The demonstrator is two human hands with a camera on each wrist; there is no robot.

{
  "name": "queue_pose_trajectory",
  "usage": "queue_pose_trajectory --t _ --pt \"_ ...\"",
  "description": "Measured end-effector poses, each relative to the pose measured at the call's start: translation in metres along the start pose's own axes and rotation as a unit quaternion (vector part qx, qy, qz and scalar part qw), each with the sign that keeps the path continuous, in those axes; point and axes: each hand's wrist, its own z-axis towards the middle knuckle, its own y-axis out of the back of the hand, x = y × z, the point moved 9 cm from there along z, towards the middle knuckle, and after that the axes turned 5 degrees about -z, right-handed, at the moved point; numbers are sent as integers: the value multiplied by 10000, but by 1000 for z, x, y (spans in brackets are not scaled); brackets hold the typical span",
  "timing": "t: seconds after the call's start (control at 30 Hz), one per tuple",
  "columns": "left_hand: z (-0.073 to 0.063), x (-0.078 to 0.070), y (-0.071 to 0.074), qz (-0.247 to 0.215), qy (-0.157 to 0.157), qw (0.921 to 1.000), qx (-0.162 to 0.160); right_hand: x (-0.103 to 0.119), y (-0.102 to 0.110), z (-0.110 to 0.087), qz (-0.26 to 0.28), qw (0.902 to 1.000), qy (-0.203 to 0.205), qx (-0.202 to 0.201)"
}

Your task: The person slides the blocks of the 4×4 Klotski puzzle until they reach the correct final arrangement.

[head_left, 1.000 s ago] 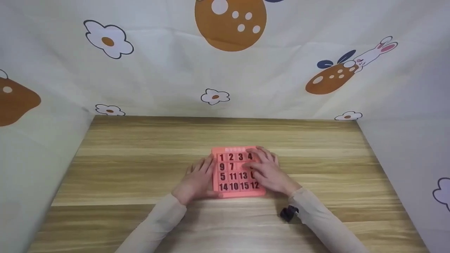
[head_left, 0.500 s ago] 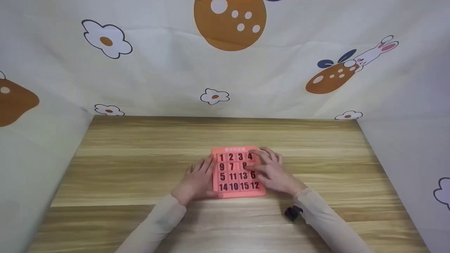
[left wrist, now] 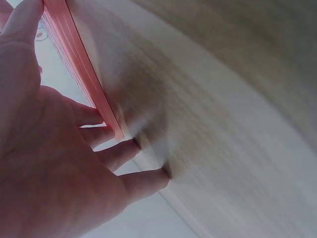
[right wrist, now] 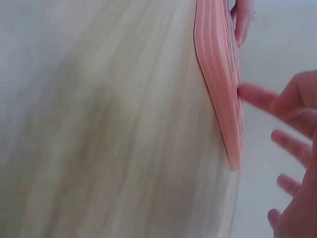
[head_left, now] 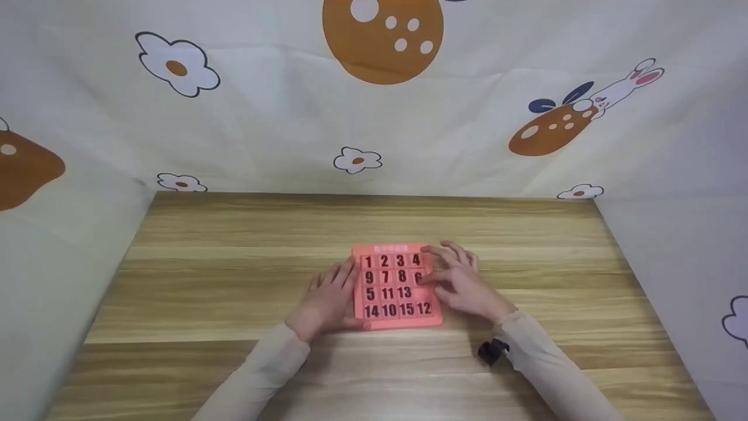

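A pink sliding number puzzle (head_left: pixel 397 321) lies flat on the wood-grain table, its black numbers facing up. My left hand (head_left: pixel 324 301) rests along its left side, fingers fairly straight, thumb on the near left corner. In the left wrist view, some fingertips (left wrist: pixel 161 179) of that hand reach past the puzzle's pink edge (left wrist: pixel 84 64) to the table. From the right, my right hand (head_left: pixel 464 289) touches the 6 tile (head_left: pixel 418 278) with an extended finger; its other fingers are spread and loosely bent. Below the 6, right of the 13 tile (head_left: pixel 404 292), is a gap without a tile.
The wood-grain table (head_left: pixel 245 234) extends around the puzzle on all sides. A pale cloth (head_left: pixel 263 117) printed with flowers and orange shapes stands behind and at both sides. A black wrist camera (head_left: pixel 492 352) hangs at the right sleeve.
The 8 tile has slid left, and the 6 tile has moved up one row, leaving the gap below it. My right hand has shifted slightly rightward; the left hand stays put.
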Motion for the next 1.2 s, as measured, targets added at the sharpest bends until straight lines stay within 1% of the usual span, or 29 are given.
queue_pose_trajectory --t 0.07,0.13,0.27,0.33,0.4,0.53,0.6,0.67,0.77,0.87,1.1,1.13,1.2 --pt "0 0 0 8 -38 10000 -25 2 0 1 -155 9999 -13 -9" --pt "0 0 1 -14 -63 10000 -41 8 -4 1 -226 9996 132 86" --pt "1 0 1 -83 -62 9999 -27 22 -17 -1 -173 9962 556 649" --pt "1 0 0 -80 -36 10000 2 24 -19 -2 -159 9949 585 810" --pt "1 0 -1 -84 -19 10000 33 22 -15 -2 -244 9961 473 708" --pt "1 1 -1 -93 27 9999 62 15 -1 -1 -362 9991 89 223" --pt "1 1 -1 -73 36 10000 47 13 0 1 -448 9989 7 171" --pt "1 0 -1 -55 29 10000 32 14 -4 3 -480 9984 -35 300" --pt "1 0 -1 -22 17 10000 32 16 -15 5 -593 9963 -34 616" --pt "0 -2 -1 -42 -30 10000 26 18 -21 5 -627 9951 26 765" --pt "0 -1 0 -59 -15 10000 -9 25 -17 -2 -164 9964 572 603" --pt "0 0 0 -67 -5 10000 -23 24 -16 -3 -146 9966 568 582" --pt "0 1 0 -80 -11 10000 -38 21 -12 -3 -175 9981 409 432"
